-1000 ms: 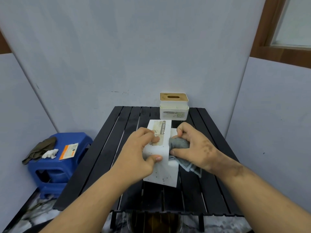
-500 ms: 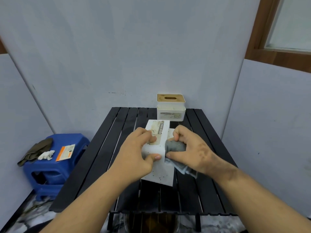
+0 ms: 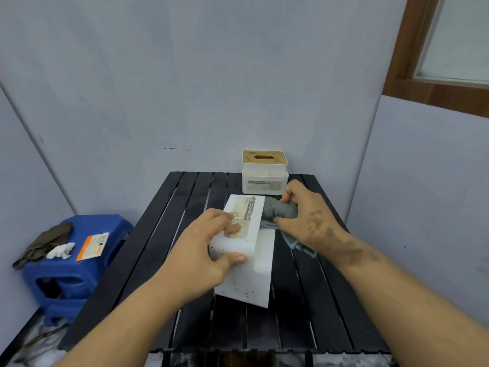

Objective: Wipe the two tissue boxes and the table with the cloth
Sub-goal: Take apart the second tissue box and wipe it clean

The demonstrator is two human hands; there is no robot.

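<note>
Left hand: the left hand [image 3: 203,250] grips the near white tissue box [image 3: 244,255], fingers curled over its labelled top face and thumb pressed against its near side.
Right hand: the right hand [image 3: 308,215] holds a bunched grey cloth [image 3: 279,211], thumb and fingers pinched round it, pressing it to the far right edge of the box; a loose tail of cloth hangs below the hand over the desk.
Near box: a long white block at the middle of the black slatted desk [image 3: 164,242], its long axis running from the person toward the far wall and leaning slightly right; dark specks dot its near face.
Writing, near box: a beige label runs along the top; the words "TISSUE HO…" can be read, the rest covered by fingers or too small to tell.
Far box: a second tissue box [image 3: 264,172], white with a wood-coloured lid and an oval slot, stands upright at the desk's far edge by the wall, near the right hand but apart from it.
Writing, far box: a grey strip label on its front, too small to read.
Beside the desk: a blue plastic stool [image 3: 76,263] at left carries a dark rag [image 3: 42,246], a crumpled white tissue [image 3: 60,251] and an orange-and-white card [image 3: 92,245] with unreadable print.
</note>
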